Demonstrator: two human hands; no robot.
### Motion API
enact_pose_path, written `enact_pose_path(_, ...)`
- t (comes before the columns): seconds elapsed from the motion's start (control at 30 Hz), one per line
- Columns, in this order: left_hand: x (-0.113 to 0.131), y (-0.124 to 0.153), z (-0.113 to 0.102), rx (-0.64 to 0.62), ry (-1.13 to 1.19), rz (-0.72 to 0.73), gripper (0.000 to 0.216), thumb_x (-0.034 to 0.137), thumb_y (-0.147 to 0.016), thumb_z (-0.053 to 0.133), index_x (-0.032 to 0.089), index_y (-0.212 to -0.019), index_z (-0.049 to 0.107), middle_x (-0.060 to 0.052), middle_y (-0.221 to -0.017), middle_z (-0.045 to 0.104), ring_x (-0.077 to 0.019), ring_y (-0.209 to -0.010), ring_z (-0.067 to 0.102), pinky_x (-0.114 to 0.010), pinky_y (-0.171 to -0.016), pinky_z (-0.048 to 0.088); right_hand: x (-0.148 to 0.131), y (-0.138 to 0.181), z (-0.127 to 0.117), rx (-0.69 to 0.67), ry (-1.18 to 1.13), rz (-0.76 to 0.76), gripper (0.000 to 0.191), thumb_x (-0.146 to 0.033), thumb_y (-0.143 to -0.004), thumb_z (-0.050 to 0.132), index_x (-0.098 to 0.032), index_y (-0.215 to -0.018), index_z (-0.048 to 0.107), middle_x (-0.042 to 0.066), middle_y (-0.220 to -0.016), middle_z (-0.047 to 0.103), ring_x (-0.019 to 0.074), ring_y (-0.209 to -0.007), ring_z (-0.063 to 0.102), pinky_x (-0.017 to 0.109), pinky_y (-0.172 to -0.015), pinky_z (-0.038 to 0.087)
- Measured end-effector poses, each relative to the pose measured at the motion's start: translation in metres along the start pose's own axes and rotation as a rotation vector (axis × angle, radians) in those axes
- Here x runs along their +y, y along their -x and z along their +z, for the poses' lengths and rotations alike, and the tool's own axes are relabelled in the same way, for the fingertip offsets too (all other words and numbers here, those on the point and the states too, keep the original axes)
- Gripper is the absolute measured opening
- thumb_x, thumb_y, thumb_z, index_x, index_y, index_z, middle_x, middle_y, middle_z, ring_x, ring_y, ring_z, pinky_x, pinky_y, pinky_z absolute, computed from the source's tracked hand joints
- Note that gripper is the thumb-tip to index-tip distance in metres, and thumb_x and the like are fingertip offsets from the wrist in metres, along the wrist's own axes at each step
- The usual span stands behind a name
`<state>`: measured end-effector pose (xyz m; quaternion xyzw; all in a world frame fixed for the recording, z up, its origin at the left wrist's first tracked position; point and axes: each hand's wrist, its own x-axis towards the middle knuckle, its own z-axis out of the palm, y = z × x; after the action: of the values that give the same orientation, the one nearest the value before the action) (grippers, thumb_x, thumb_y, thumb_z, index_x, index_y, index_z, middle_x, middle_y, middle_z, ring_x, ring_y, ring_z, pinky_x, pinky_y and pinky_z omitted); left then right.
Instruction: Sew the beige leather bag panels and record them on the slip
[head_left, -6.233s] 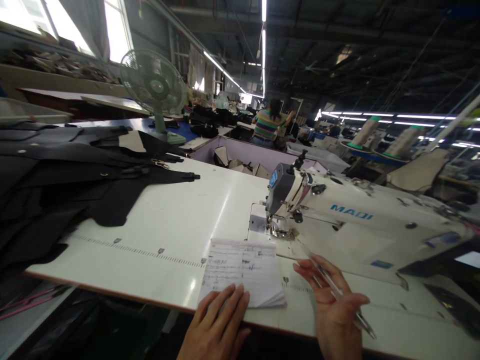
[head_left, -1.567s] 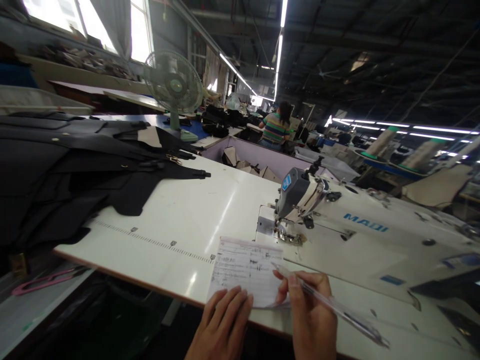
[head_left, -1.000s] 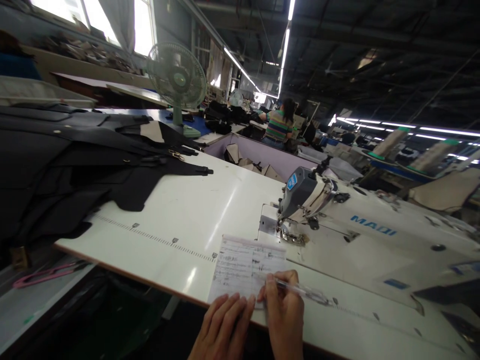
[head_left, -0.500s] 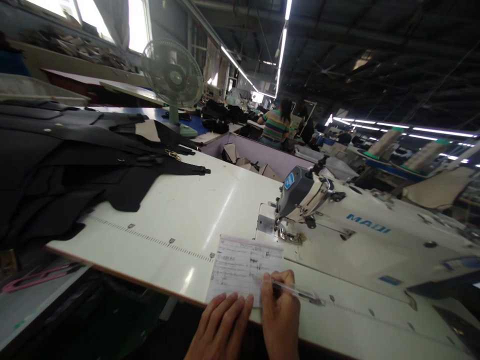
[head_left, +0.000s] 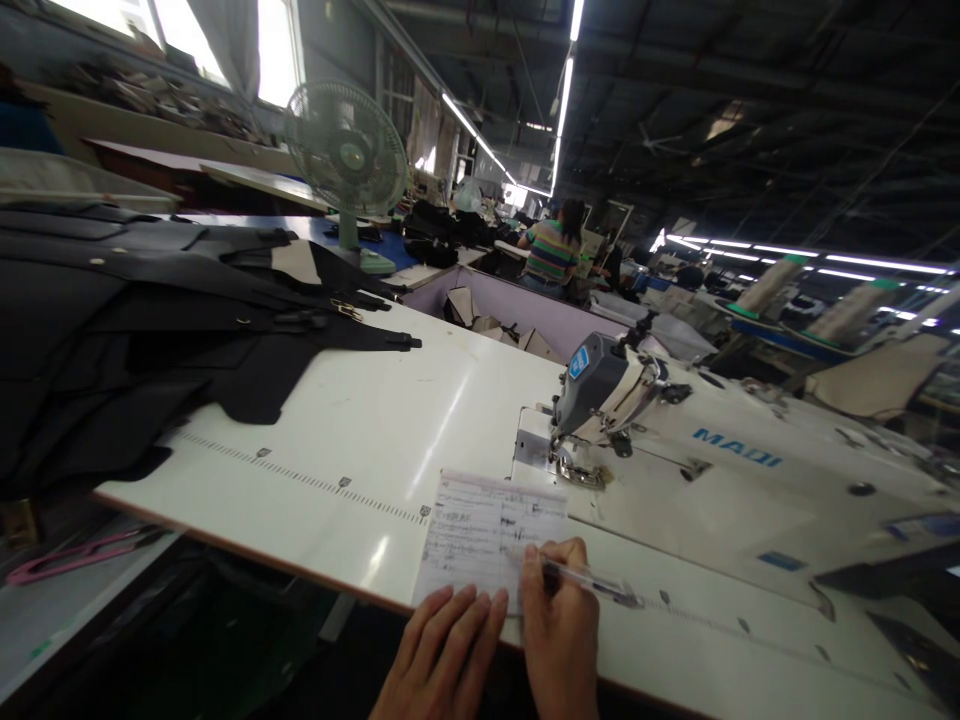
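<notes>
A handwritten sheet of paper (head_left: 465, 530) lies at the front edge of the white sewing table (head_left: 360, 410). My left hand (head_left: 450, 645) rests flat on its lower edge, fingers stretched out side by side. Pinched in my right hand (head_left: 559, 620) is a clear pen (head_left: 600, 580), its tip down on the right half of the sheet and its back end slanting off to the right. The writing is too small to read. Just beyond the paper stands a sewing machine (head_left: 720, 490), its needle area near the sheet's upper right corner.
Black cut pieces (head_left: 150, 310) are heaped on the table's left side. Behind them stands a green fan (head_left: 349, 160). A lilac-walled bin (head_left: 517, 300) holds pale pieces beyond the table. Pink-handled snips (head_left: 67, 560) lie lower left. A person in a striped shirt (head_left: 551, 250) is farther back.
Almost nothing differs. Both hands, the pen and the paper keep their places, with at most a very slight shift of my right hand.
</notes>
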<state>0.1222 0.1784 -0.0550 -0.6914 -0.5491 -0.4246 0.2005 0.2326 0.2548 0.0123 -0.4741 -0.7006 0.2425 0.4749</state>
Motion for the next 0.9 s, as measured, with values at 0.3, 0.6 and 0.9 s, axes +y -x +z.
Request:
enact_pose_path(0.3,-0.0016,0.0008,0.0004,-0.02,-0.033,0.013,0.034,0.017,-0.094,0.044,0.017,-0.125,0.059,-0.003,-0.116,0.063,-0.0183,-0.116,0.05,-0.035,-0.114,0.022,0.0022,-0.0005,0.0017,0.016,0.048,-0.074,0.026,-0.039,-0.096,0.044,-0.022,-0.076,0.039,-0.004,-0.061,0.049,0.0127,-0.049,0.051,0.021,-0.048,0.043)
enact_pose_path(0.6,0.001,0.0003,0.0027,0.017,0.013,-0.024,0.034,0.017,-0.097,0.038,0.015,-0.124,0.06,-0.003,-0.114,0.064,-0.019,-0.116,0.051,-0.036,-0.113,0.023,0.0027,-0.0019,0.0031,0.004,0.061,-0.066,0.025,-0.04,-0.096,0.042,-0.022,-0.078,0.04,-0.003,-0.062,0.052,0.0135,-0.05,0.053,0.021,-0.047,0.044)
enact_pose_path(0.9,-0.0022,0.0005,-0.0017,-0.049,-0.021,0.026,0.037,0.014,-0.098,0.035,0.015,-0.127,0.058,-0.004,-0.118,0.063,-0.0196,-0.118,0.049,-0.036,-0.113,0.023,0.0014,-0.0023,0.0027,-0.004,0.066,-0.093,0.024,-0.038,-0.096,0.042,-0.023,-0.078,0.04,-0.004,-0.06,0.052,0.0125,-0.047,0.053,0.02,-0.045,0.043)
